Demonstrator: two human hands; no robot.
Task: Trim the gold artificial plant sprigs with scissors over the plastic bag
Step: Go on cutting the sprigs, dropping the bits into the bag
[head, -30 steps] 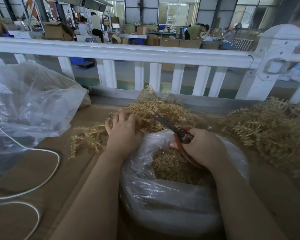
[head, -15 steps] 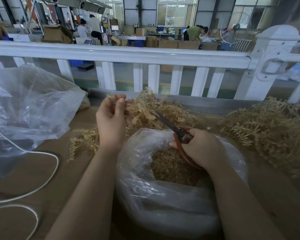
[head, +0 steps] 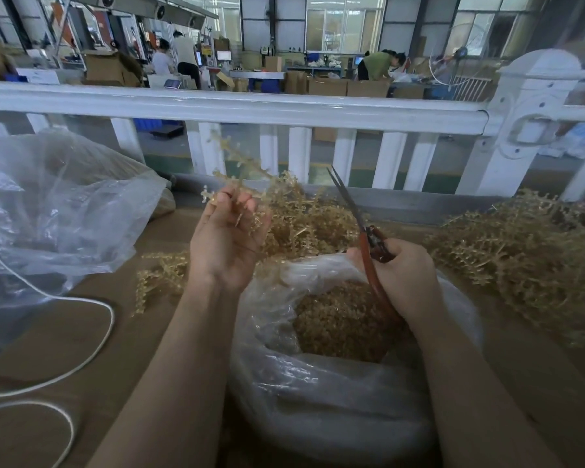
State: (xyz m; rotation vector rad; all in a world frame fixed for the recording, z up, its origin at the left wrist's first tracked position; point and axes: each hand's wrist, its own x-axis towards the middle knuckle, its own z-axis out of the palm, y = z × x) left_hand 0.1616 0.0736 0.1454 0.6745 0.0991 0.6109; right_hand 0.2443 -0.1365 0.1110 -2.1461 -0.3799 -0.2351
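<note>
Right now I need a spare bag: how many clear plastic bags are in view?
2: a bag of trimmings under the hands, and a crumpled bag at far left. Others may be hidden.

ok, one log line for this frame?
left hand: holds gold sprig raised | right hand: grips scissors, blades nearly closed | plastic bag: trimmings inside | cut: pending

Brown worktop (head: 81,332) carries an open plastic bag (head: 318,393) of gold trimmings at centre, gold sprig heaps behind it (head: 311,221) and at right (head: 520,258), a crumpled clear bag (head: 58,211) and white cord (head: 92,352) at left.
</note>
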